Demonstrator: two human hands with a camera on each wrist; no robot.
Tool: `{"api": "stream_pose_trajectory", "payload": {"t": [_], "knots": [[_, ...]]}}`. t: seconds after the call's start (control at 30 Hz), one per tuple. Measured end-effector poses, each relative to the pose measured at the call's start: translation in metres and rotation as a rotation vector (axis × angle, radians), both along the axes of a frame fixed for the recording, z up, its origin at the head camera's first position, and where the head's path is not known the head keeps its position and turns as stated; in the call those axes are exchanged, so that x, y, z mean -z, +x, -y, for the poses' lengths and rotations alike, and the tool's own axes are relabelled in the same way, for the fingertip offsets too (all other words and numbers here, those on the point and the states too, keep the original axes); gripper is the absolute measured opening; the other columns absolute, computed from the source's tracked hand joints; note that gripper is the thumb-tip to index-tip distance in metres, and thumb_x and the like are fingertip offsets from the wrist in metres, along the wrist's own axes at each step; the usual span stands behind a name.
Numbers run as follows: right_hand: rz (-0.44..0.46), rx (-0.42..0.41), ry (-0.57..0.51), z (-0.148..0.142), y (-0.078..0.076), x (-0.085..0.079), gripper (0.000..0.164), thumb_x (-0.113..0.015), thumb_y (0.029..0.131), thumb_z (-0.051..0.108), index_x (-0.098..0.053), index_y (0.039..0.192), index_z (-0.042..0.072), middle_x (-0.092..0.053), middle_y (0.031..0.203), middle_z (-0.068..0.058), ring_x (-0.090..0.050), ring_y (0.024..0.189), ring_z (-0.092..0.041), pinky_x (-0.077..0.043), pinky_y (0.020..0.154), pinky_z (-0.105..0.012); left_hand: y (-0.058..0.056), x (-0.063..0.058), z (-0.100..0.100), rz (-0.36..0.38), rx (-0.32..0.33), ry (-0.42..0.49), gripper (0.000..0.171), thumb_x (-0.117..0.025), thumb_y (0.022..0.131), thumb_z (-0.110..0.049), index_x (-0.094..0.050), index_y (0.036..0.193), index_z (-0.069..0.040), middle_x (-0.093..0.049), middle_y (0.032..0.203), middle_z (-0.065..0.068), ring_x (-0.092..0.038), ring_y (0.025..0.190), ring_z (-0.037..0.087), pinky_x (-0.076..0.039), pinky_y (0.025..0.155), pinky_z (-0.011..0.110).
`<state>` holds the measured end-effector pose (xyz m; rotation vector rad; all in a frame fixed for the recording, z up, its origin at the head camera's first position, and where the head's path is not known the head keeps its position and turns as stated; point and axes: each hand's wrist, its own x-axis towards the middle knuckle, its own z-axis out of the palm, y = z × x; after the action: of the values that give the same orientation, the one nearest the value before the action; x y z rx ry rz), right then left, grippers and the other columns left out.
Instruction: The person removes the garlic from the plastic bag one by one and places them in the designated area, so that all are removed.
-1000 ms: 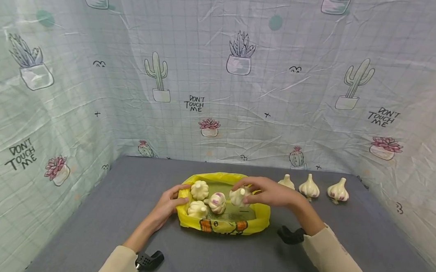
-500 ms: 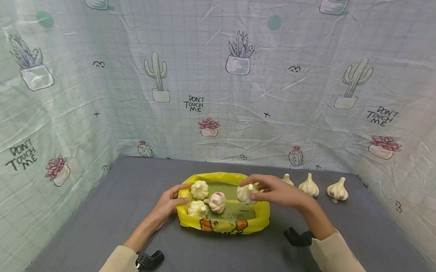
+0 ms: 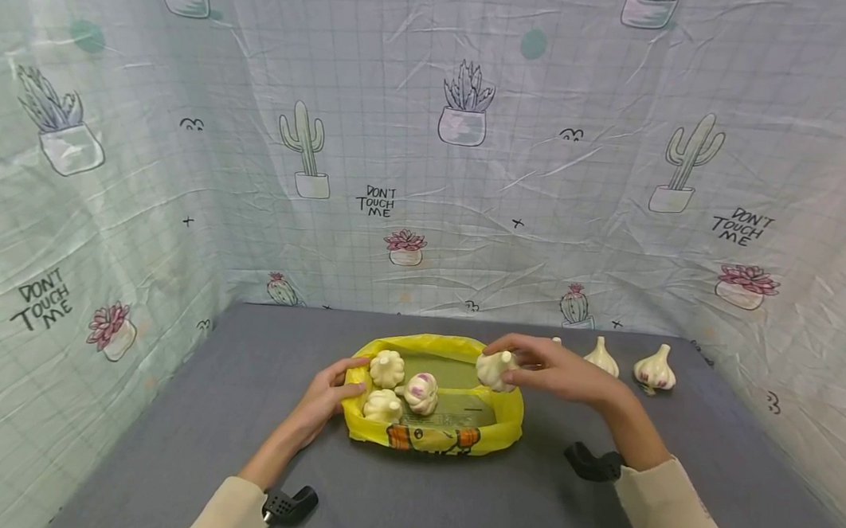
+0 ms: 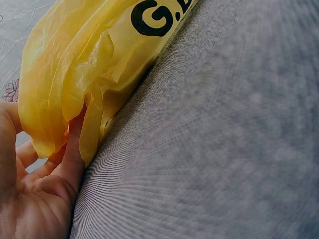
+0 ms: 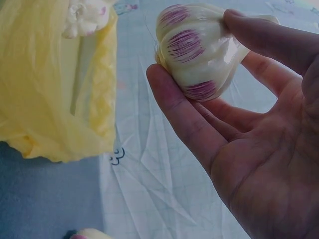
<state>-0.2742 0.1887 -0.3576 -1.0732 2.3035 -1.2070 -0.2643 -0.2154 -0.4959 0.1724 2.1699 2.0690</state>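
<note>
A yellow plastic bag [image 3: 431, 440], its mouth spread wide, sits on the grey table. Inside, three garlic bulbs lie toward the left: one at the back [image 3: 386, 369], one with purple marks [image 3: 422, 393] and one in front [image 3: 383, 406]. My left hand [image 3: 326, 394] holds the bag's left side; in the left wrist view some fingertips are hidden in the folds of plastic. My right hand [image 3: 557, 371] pinches another garlic bulb [image 5: 194, 50] between thumb and fingers, above the bag's right rim. Purple streaks show on that bulb in the right wrist view.
Beyond my right hand, a garlic bulb [image 3: 602, 356] and a purple-marked one [image 3: 655, 369] stand on the table [image 3: 410, 503]. A third bulb [image 3: 557, 340] is mostly hidden behind the hand. A cactus-print sheet [image 3: 499, 180] hangs at the back and sides.
My right hand has moved to the right and slightly up with the garlic bulb, from over the bag's inside to its right rim. The left hand and the bag have stayed put.
</note>
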Motion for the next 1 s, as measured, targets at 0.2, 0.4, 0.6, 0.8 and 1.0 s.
{"api": "stream_pose_trajectory", "payload": {"t": [0.2,0.4,0.6,0.8,1.0], "knots": [[0.017,-0.015,-0.058,-0.011,-0.004,0.004,0.039,-0.059,0.106,0.016,-0.056,0.144,0.011,-0.068,0.125,-0.016,-0.070,0.113,-0.023,-0.059,0.089,-0.036,0.001,-0.001,-0.001,0.006,-0.013,-0.002,0.054,-0.063,0.101,-0.012,-0.048,0.153,-0.010,-0.046,0.156,0.022,-0.066,0.113,0.022,-0.060,0.086,0.035],[-0.013,0.013,-0.082,-0.023,-0.005,0.009,0.039,-0.060,0.105,0.014,-0.057,0.143,0.010,-0.060,0.138,-0.017,-0.069,0.115,-0.019,-0.059,0.088,-0.035,0.002,-0.002,-0.002,0.011,-0.011,-0.002,0.053,-0.062,0.101,-0.011,-0.049,0.153,-0.010,-0.048,0.154,0.023,-0.066,0.115,0.023,-0.061,0.087,0.036],[0.000,0.044,-0.081,-0.035,-0.007,0.014,0.038,-0.060,0.105,0.014,-0.058,0.143,0.011,-0.058,0.142,-0.018,-0.068,0.115,-0.019,-0.059,0.088,-0.035,0.001,-0.002,-0.003,0.007,0.001,-0.008,0.053,-0.061,0.102,-0.011,-0.048,0.153,-0.010,-0.047,0.155,0.023,-0.066,0.114,0.023,-0.061,0.087,0.036],[0.020,0.088,-0.069,-0.044,-0.008,0.016,0.039,-0.061,0.105,0.017,-0.058,0.143,0.011,-0.058,0.144,-0.016,-0.065,0.120,-0.025,-0.058,0.090,-0.037,0.001,-0.002,-0.003,0.006,-0.005,0.000,0.052,-0.062,0.102,-0.011,-0.049,0.152,-0.010,-0.044,0.158,0.020,-0.066,0.116,0.024,-0.060,0.087,0.035],[0.011,0.120,-0.035,-0.051,-0.009,0.019,0.039,-0.062,0.104,0.020,-0.059,0.142,0.015,-0.057,0.148,-0.013,-0.057,0.130,-0.040,-0.055,0.094,-0.047,0.000,-0.001,-0.001,0.005,-0.002,-0.013,0.053,-0.062,0.102,-0.013,-0.048,0.153,-0.011,-0.044,0.158,0.020,-0.066,0.114,0.023,-0.060,0.086,0.035]]}}
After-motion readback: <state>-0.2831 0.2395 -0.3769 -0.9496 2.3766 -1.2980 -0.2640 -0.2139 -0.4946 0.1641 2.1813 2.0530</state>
